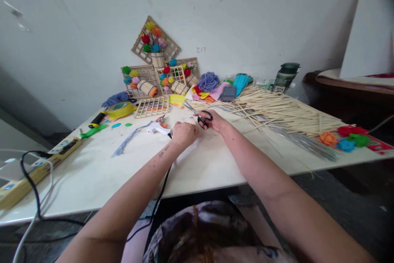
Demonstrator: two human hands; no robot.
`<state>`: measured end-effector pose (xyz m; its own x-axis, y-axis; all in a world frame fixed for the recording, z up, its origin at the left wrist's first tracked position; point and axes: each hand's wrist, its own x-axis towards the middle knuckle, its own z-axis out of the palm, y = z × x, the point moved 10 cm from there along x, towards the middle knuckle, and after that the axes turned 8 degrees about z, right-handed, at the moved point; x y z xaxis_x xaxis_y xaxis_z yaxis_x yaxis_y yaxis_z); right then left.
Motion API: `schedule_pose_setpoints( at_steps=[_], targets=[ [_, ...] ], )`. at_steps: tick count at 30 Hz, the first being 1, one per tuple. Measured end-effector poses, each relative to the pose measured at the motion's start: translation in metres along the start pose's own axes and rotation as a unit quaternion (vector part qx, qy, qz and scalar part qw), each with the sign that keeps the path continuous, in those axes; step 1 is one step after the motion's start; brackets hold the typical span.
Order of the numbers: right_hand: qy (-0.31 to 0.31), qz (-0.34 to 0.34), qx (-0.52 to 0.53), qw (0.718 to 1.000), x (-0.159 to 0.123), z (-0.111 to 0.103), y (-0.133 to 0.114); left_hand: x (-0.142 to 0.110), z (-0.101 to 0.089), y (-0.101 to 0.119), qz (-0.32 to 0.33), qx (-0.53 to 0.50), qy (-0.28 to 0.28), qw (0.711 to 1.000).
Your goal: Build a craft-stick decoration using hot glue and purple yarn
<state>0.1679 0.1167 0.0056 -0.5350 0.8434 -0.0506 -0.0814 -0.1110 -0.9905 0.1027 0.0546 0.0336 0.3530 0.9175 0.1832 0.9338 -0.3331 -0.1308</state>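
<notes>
Black-handled scissors (205, 120) are in my right hand (217, 121), their blades pointing away from me and to the left above the white table. Close beside them, my left hand (185, 134) is closed with its fingers curled; whatever they pinch is hidden. Just left of that hand lies a white glue gun (158, 129), its black cord running down over the table's front edge. A bundle of bluish-purple yarn strands (131, 138) rests to the left of the gun.
Bamboo lattices with paper flowers (155, 39) lean on the wall. Thin sticks (277, 109) and grey wires (301, 142) spread across the right. Yellow tape (120, 110) lies left, near a power strip (58, 156). A dark bottle (286, 77) stands at the back right.
</notes>
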Motion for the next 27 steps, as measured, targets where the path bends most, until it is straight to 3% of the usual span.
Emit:
schedule_pose_setpoints(
  at_steps=[4, 7, 8, 10, 13, 15, 19, 23, 25, 27],
  targets=[
    [0.081, -0.067, 0.036, 0.994, -0.005, -0.023, -0.023, -0.002, -0.001, -0.002, 0.003, -0.005, 0.009, 1.000],
    [0.208, -0.062, -0.069, 0.974, -0.010, -0.052, -0.028, -0.004, -0.002, -0.002, 0.003, -0.012, 0.014, 1.000],
    [0.252, -0.035, -0.142, 0.957, -0.011, -0.061, -0.026, -0.004, -0.002, -0.002, 0.004, -0.015, 0.014, 1.000],
    [0.318, 0.026, -0.322, 0.891, -0.012, -0.075, -0.023, -0.005, -0.003, -0.002, 0.005, -0.018, 0.018, 1.000],
    [0.346, 0.059, -0.508, 0.786, -0.012, -0.078, -0.024, -0.005, -0.002, 0.000, 0.028, -0.017, 0.028, 0.999],
    [0.329, 0.075, -0.546, 0.767, -0.009, -0.076, -0.021, -0.005, 0.000, 0.005, 0.060, -0.011, 0.033, 0.998],
    [0.273, 0.106, -0.527, 0.798, -0.005, -0.069, -0.011, -0.006, -0.003, 0.012, 0.111, 0.011, 0.056, 0.992],
    [0.309, 0.038, -0.476, 0.823, -0.009, -0.066, -0.027, -0.010, -0.016, 0.021, 0.169, 0.038, 0.096, 0.980],
    [0.298, 0.015, -0.367, 0.881, -0.010, -0.064, -0.026, -0.012, -0.024, 0.026, 0.198, 0.059, 0.116, 0.972],
    [0.251, 0.040, -0.213, 0.943, -0.006, -0.059, -0.014, -0.014, -0.032, 0.030, 0.226, 0.081, 0.129, 0.962]
  ],
)
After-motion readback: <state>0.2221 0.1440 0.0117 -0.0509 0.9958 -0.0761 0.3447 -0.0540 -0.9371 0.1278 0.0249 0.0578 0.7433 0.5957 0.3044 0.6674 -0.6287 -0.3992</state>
